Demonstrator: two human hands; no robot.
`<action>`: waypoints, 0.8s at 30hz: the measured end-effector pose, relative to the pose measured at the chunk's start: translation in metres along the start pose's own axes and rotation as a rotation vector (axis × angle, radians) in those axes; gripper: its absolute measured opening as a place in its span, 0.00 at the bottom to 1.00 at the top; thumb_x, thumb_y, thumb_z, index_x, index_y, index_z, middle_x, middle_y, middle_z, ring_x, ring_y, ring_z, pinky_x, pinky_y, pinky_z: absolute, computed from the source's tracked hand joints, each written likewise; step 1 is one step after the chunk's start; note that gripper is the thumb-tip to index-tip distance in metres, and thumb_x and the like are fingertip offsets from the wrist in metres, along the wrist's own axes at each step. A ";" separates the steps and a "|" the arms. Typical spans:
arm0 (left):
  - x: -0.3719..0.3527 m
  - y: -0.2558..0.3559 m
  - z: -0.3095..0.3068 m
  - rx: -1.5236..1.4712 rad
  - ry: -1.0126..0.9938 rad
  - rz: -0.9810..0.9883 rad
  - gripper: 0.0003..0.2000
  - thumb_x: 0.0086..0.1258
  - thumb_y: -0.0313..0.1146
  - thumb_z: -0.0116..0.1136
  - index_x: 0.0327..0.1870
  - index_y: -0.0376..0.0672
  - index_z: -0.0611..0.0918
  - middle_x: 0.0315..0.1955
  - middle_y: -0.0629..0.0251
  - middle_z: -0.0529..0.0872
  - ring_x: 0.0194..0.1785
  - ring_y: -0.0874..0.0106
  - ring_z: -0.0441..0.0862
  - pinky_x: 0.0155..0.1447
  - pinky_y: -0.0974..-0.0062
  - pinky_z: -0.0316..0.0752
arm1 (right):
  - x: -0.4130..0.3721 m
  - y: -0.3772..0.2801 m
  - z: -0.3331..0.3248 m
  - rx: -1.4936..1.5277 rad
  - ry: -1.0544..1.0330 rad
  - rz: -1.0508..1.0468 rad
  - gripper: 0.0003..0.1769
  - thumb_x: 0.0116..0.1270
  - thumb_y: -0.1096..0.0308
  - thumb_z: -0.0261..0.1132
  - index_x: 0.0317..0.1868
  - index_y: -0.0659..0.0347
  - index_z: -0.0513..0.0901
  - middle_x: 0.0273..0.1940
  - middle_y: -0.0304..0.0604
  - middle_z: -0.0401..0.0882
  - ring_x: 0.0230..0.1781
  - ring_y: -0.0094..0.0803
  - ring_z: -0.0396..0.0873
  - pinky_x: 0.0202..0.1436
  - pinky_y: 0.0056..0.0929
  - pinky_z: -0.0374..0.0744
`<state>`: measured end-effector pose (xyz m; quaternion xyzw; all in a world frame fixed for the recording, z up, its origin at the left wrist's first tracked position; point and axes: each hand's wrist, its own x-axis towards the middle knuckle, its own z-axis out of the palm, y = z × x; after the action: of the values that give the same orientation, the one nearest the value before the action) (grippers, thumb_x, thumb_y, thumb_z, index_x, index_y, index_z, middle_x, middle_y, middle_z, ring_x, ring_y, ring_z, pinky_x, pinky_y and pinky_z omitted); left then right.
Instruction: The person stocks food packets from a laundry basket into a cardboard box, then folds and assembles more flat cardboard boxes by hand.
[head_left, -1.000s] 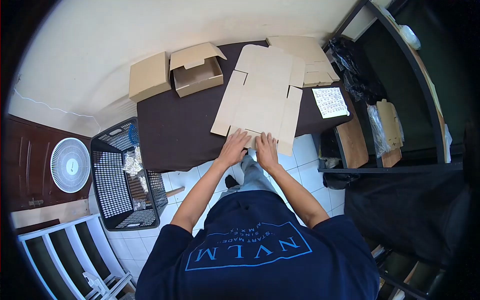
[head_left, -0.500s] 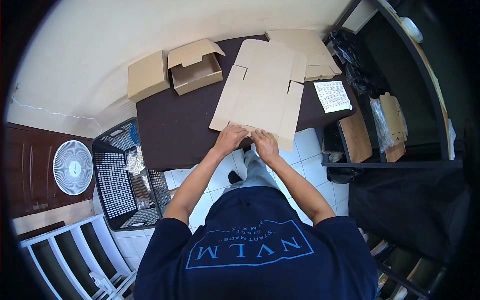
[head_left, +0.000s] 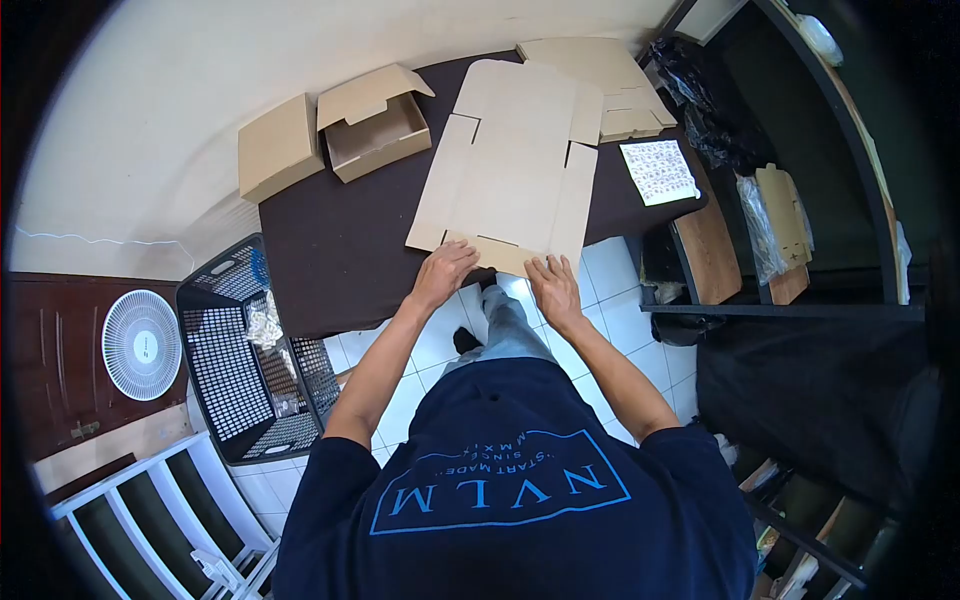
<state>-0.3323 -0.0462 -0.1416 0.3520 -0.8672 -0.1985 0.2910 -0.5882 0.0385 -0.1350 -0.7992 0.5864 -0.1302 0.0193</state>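
A flat, unfolded cardboard box (head_left: 510, 170) with cut slots lies on the dark-covered table (head_left: 330, 250), its near end reaching past the table edge. My left hand (head_left: 445, 273) grips the near edge toward the left, fingers on top of the board. At the right part of the same edge is my right hand (head_left: 556, 290), its fingertips over the board and its thumb not clearly visible. Between my hands runs a narrow near flap (head_left: 485, 252), slightly bent along its crease.
A closed cardboard box (head_left: 278, 150) and a box with a raised lid (head_left: 375, 135) stand at the back left. More flat cardboard (head_left: 630, 100) lies at the back right, near a printed sheet (head_left: 660, 172). A black crate (head_left: 225, 370) is left of the table; shelving (head_left: 790, 312) stands right.
My hands have moved apart along the near edge, the right one to the right and the left one slightly left. The near flap between them is now more exposed.
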 end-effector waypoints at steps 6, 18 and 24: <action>-0.008 0.003 0.005 0.013 0.043 -0.016 0.11 0.64 0.29 0.64 0.47 0.39 0.87 0.47 0.59 0.88 0.60 0.56 0.81 0.66 0.59 0.74 | 0.001 0.006 -0.006 0.114 0.012 0.005 0.17 0.65 0.70 0.63 0.54 0.64 0.81 0.54 0.52 0.82 0.59 0.57 0.76 0.71 0.56 0.66; 0.063 -0.006 0.000 0.347 -0.027 -0.244 0.25 0.72 0.36 0.57 0.70 0.51 0.73 0.75 0.53 0.60 0.78 0.48 0.52 0.75 0.35 0.45 | 0.073 0.017 -0.003 0.105 0.139 0.280 0.23 0.65 0.69 0.64 0.60 0.65 0.78 0.56 0.56 0.79 0.61 0.57 0.71 0.64 0.53 0.69; 0.040 -0.007 0.038 0.400 -0.113 -0.320 0.28 0.76 0.44 0.50 0.77 0.59 0.65 0.79 0.55 0.53 0.81 0.50 0.46 0.75 0.32 0.40 | 0.069 -0.034 0.053 0.065 -0.058 0.073 0.30 0.71 0.64 0.57 0.70 0.71 0.68 0.73 0.62 0.61 0.77 0.60 0.54 0.78 0.60 0.52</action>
<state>-0.3764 -0.0747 -0.1600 0.5237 -0.8373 -0.0861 0.1318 -0.5253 -0.0225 -0.1677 -0.7797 0.6099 -0.1251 0.0670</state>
